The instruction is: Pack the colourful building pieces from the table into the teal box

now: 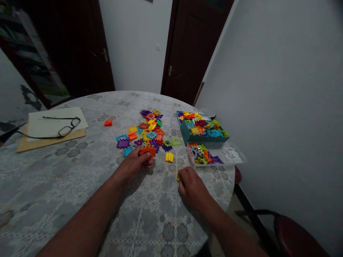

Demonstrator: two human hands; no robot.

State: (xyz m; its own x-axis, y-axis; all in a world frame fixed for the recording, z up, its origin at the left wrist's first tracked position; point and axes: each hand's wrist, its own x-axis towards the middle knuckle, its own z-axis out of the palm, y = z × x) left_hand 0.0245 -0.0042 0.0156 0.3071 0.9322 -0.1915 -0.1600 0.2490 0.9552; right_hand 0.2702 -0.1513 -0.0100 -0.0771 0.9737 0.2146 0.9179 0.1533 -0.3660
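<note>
My left hand (136, 160) grips an orange toothed plastic building piece (148, 152), held at the near edge of a loose pile of colourful pieces. My right hand (190, 182) is closed on a yellow plastic piece (178, 175), mostly covered by the fingers, low over the tablecloth. Between the hands and slightly beyond them lies a yellow ridged piece (169, 157). A lime-green square frame (177, 141) lies farther back. Left of the pile are a purple square piece (123, 143) and an orange ridged piece (132, 136).
At the right stand a teal box (187, 132) and a clear plastic tray (199, 165), both holding many pieces. A lone red-orange piece (108, 122) lies left of the pile. Black glasses (65, 131) rest on papers (34, 119) at the far left. A wall (281, 107) borders the right.
</note>
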